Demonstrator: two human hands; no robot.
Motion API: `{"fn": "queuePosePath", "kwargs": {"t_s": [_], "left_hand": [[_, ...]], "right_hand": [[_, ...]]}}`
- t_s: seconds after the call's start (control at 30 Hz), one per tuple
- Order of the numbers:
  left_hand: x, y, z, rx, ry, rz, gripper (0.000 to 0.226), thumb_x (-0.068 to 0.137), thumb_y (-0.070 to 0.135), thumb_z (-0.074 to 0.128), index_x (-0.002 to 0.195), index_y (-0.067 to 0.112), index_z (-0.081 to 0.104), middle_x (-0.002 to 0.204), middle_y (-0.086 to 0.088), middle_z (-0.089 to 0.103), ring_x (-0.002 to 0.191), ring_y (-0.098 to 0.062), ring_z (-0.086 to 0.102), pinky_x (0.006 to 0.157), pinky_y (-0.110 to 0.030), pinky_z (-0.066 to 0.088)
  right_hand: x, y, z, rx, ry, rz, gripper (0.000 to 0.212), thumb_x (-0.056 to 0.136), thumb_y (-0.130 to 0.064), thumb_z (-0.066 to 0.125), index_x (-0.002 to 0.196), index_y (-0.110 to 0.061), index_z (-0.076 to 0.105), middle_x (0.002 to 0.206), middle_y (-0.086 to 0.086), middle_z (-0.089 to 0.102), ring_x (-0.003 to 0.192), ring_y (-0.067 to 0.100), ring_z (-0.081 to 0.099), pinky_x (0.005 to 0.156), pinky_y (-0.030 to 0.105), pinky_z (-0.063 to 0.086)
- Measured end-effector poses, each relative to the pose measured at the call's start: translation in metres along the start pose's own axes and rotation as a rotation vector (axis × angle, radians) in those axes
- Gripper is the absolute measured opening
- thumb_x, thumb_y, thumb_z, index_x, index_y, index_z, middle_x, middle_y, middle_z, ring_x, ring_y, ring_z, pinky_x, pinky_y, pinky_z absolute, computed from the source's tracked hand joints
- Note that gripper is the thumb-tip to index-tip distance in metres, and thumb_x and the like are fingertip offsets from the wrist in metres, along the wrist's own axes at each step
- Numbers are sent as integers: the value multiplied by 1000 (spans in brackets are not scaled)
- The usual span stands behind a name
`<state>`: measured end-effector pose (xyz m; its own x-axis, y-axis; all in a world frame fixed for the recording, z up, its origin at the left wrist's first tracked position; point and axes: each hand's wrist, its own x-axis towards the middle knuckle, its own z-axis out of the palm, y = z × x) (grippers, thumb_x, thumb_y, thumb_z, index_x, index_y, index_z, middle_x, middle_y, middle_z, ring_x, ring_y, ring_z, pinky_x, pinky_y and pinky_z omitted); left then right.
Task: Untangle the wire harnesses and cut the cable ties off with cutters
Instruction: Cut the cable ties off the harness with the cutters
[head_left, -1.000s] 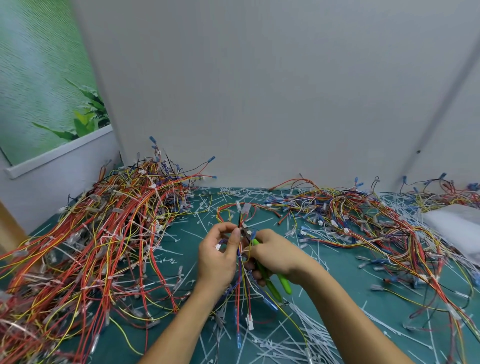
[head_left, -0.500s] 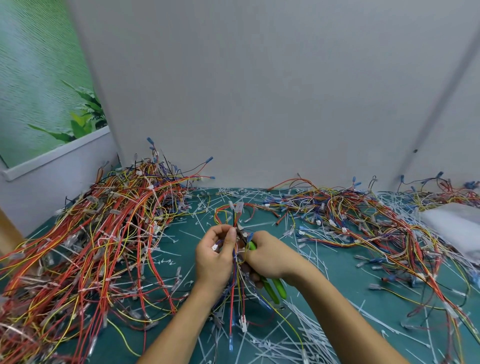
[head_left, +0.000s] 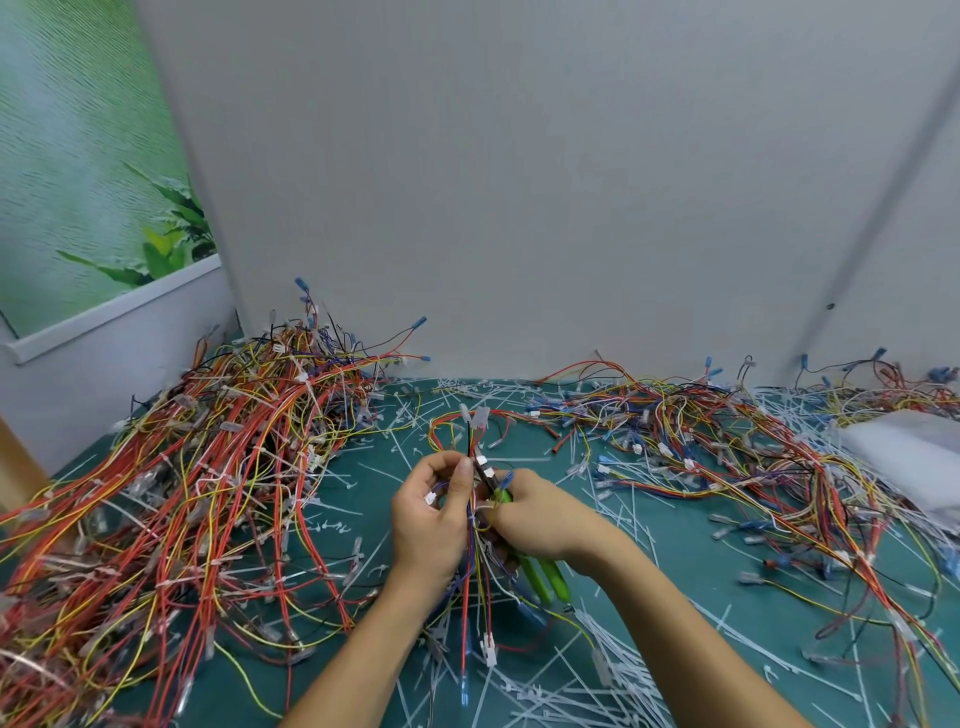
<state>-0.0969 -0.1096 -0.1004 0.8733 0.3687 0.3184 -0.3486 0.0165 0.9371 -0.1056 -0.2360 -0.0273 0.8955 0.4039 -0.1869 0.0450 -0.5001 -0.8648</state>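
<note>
Cutting: right hand (head_left: 540, 519) grips green cutters (head_left: 543, 574), nose up against the harness (head_left: 475, 525).
Left hand (head_left: 431, 514): closed on the harness, thumb and fingers pinching wires just beside the cutter nose.
Harness position: held upright between both hands, above the mat (head_left: 691, 561); connector ends hang below.
Tie: too small to identify at the nose.
Method, judged: isolate the tie from the wires, seat only plastic in the blades, keep insulation and fingertips clear, then squeeze.
Remaining: large pile (head_left: 197, 493) at left appears still tied.
Markings: none legible.
</note>
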Motion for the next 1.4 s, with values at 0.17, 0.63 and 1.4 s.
{"fn": "queuePosePath", "kwargs": {"t_s": [0.17, 0.63, 1.4], "left_hand": [[-1, 1, 0, -1, 8, -1, 10, 95, 11, 67, 91, 20, 69, 81, 6, 71, 77, -2, 64, 72, -18, 51], [7, 7, 6, -347, 164, -257, 9, 103, 13, 53, 96, 18, 56, 78, 6, 62, 68, -14, 51, 58, -34, 53], [1, 28, -5, -866, -276, -717, 47, 95, 48, 58, 120, 9, 65, 133, -18, 65, 118, -30, 67, 84, -43, 57]], "right_hand": [[1, 2, 5, -105, 68, -37, 23, 101, -20, 45, 83, -10, 58, 62, 6, 56, 52, 25, 60, 51, 39, 58], [6, 7, -55, 940, 83, 3, 14, 104, -16, 47, 99, -8, 58, 61, 1, 41, 46, 14, 39, 48, 28, 43], [6, 7, -56, 970, 150, -204, 11, 97, -16, 55, 90, -9, 59, 69, -1, 30, 55, 13, 33, 55, 30, 36]]}}
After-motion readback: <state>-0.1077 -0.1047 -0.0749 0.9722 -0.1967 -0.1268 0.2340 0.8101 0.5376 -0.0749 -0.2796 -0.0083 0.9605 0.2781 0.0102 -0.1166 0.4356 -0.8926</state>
